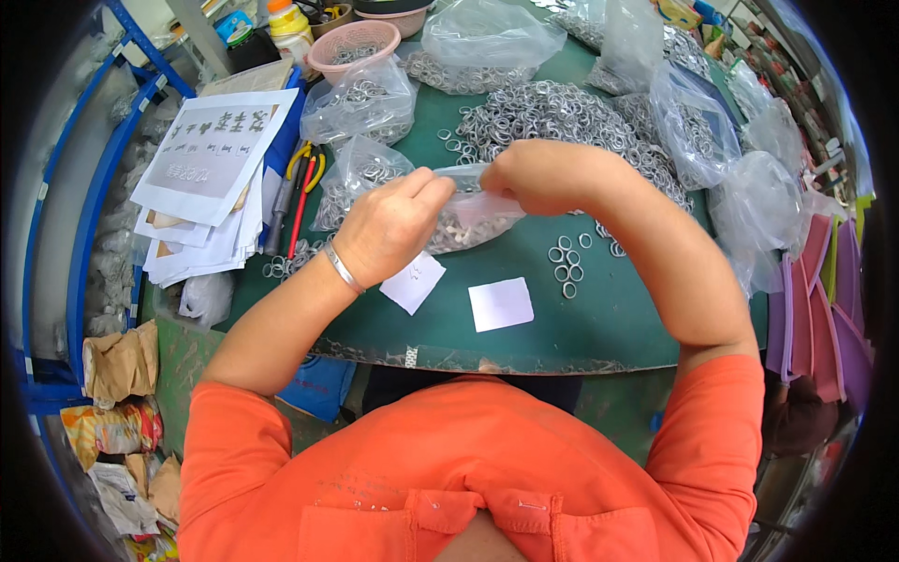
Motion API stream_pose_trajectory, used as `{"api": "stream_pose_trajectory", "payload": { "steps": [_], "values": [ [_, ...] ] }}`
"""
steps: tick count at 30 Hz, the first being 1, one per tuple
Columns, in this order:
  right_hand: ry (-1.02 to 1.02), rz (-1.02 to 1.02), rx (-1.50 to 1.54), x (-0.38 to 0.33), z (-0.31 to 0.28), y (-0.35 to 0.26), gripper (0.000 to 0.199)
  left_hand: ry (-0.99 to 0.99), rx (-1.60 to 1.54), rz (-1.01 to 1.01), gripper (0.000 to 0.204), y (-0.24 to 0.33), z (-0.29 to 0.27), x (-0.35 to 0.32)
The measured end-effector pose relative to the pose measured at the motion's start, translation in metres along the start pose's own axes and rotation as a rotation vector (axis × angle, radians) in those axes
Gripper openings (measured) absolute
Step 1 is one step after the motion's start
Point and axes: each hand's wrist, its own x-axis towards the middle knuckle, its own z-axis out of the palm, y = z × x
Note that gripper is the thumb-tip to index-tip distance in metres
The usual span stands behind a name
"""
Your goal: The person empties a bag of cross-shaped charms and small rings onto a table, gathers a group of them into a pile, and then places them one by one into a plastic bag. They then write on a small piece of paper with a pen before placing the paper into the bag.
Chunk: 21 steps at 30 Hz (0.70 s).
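Between my hands is a clear plastic bag (473, 225) with pale, small ring-like pieces in its lower part, resting on the green table (412, 323). My left hand (391, 225), a metal bangle at its wrist, is closed on the bag's left upper edge. At the right upper edge my right hand (534, 176) pinches the plastic, its fingertips partly hidden behind the hand. Just beyond lies a large heap of grey metal rings (552, 117). A few loose rings (566, 258) sit below my right forearm. Two white paper slips (501, 304) lie in front of the bag.
Bags of rings (361, 108) stand along the back and right. A pink basket (351, 47) is at the far left. Stacked papers (211, 169), yellow-handled pliers (314, 169) and a red pen-like tool (302, 206) lie left. Blue shelving (89, 234) borders the table's left side.
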Motion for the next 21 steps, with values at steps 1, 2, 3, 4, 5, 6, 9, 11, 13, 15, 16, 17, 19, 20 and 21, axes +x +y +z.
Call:
{"api": "stream_pose_trajectory", "payload": {
  "steps": [1, 2, 3, 4, 5, 6, 9, 11, 13, 15, 16, 17, 19, 20, 21],
  "values": [
    [-0.130, 0.030, -0.059, 0.005, -0.008, -0.005, 0.015, -0.006, 0.026, 0.009, 0.028, 0.000, -0.001, 0.003],
    [-0.260, 0.065, -0.117, 0.010, -0.015, -0.010, 0.014, -0.013, 0.021, 0.016, 0.028, 0.001, -0.001, 0.005],
    [-0.345, 0.053, -0.142, 0.018, -0.017, -0.007, 0.018, -0.020, 0.015, 0.024, 0.028, 0.002, -0.001, 0.008],
    [-0.318, 0.008, -0.075, 0.023, -0.016, -0.002, 0.019, -0.027, 0.009, 0.032, 0.028, 0.004, -0.001, 0.010],
    [-0.291, -0.042, -0.009, 0.028, -0.013, 0.002, 0.020, -0.032, 0.006, 0.045, 0.029, 0.004, -0.003, 0.012],
    [-0.262, -0.092, 0.057, 0.031, -0.011, 0.004, 0.021, -0.022, -0.007, 0.057, 0.029, 0.004, -0.004, 0.013],
    [-0.296, -0.134, 0.074, 0.039, 0.004, 0.007, 0.023, 0.000, -0.034, 0.098, 0.028, 0.003, -0.006, 0.016],
    [-0.344, -0.003, -0.193, 0.045, 0.008, -0.007, 0.022, 0.011, -0.044, 0.126, 0.028, 0.002, -0.009, 0.012],
    [-0.137, 0.080, -0.187, 0.037, 0.012, -0.022, 0.023, 0.072, -0.056, 0.119, 0.028, 0.001, -0.010, 0.011],
    [-0.009, 0.111, -0.168, 0.032, 0.011, -0.022, 0.023, 0.116, -0.055, 0.092, 0.028, -0.001, -0.009, 0.009],
    [0.165, 0.056, -0.143, 0.024, 0.014, -0.017, 0.022, 0.125, -0.046, 0.070, 0.028, -0.002, -0.009, 0.007],
    [0.337, 0.009, -0.117, 0.011, 0.019, -0.009, 0.020, 0.134, -0.043, 0.052, 0.028, -0.002, -0.008, 0.007],
    [0.502, -0.117, 0.010, -0.003, 0.024, -0.001, 0.019, 0.185, -0.063, -0.011, 0.026, -0.002, -0.004, 0.006],
    [0.497, -0.188, 0.118, -0.008, 0.027, 0.001, 0.020, 0.205, -0.071, -0.039, 0.024, 0.000, -0.002, 0.006],
    [0.496, -0.239, 0.220, -0.016, 0.031, 0.001, 0.021, 0.230, -0.062, -0.026, 0.023, 0.000, 0.001, 0.008]
  ]
}}
